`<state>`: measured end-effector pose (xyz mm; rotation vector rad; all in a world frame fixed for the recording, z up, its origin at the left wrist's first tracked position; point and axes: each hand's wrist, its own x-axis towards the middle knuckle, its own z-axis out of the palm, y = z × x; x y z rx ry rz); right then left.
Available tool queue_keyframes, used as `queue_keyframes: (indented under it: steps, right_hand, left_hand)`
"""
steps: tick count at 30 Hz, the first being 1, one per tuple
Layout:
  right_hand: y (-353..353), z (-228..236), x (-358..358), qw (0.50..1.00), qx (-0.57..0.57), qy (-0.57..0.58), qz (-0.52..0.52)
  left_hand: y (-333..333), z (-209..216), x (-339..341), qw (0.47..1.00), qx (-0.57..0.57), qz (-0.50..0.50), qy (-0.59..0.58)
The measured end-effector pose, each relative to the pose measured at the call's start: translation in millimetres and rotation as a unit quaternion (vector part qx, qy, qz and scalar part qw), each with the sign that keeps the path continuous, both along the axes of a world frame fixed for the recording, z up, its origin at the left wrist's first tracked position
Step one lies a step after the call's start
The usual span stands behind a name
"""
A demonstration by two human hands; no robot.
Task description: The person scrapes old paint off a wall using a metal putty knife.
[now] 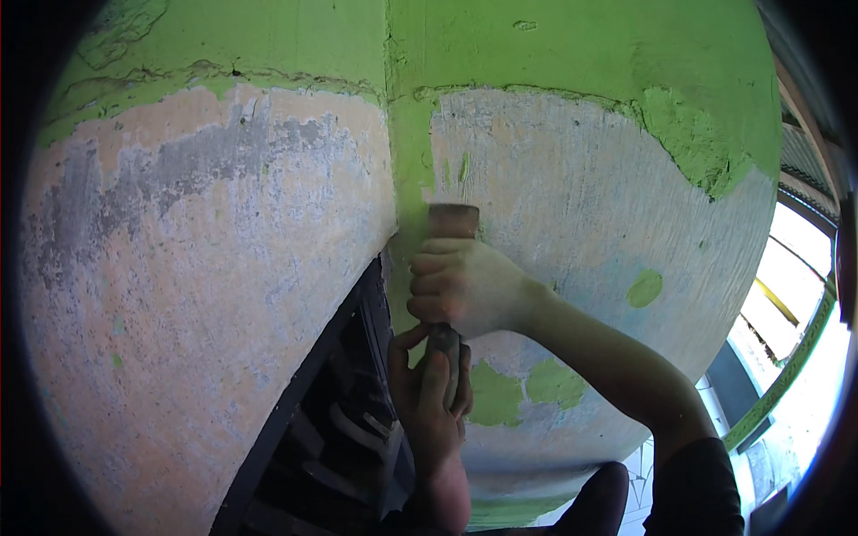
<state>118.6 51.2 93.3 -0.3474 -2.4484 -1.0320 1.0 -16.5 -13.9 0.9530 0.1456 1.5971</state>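
Note:
A scraper [454, 220] with a wide, flat, brownish blade stands upright against the wall, its blade end pointing up. My right hand [460, 284] is wrapped in a fist round its upper part, just below the blade. Beneath it, the fingers of my left hand [431, 393] close round the lower end of the dark handle [444, 344]. A strip of green paint [412, 170] runs down the wall corner beside the blade. Above the blade, the bared pale wall [536, 170] shows small green scrape marks [464, 167]. The blade is slightly blurred.
Green paint [572, 45] covers the upper wall, with a ragged edge. Green patches [493, 393] remain lower down. A dark slatted opening [331, 429] lies below left of my hands. My knee [603, 496] is near the wall's foot. At right are a green rail [782, 384] and tiled floor.

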Motion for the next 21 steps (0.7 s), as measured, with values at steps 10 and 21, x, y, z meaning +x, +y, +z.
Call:
queue_keyframes:
  steps: [10, 21]
  right_hand:
    - [-144.1, -160.2, 25.3, 0.704, -0.18, 0.685, -0.053]
    - [-139.2, -172.5, 3.1, 0.563, -0.482, 0.668, -0.072]
  left_hand:
    - [-8.5, -65.9, 42.4, 0.992, 0.027, -0.068, 0.099]
    - [21.5, -68.8, 37.5, 0.961, 0.153, 0.038, 0.228]
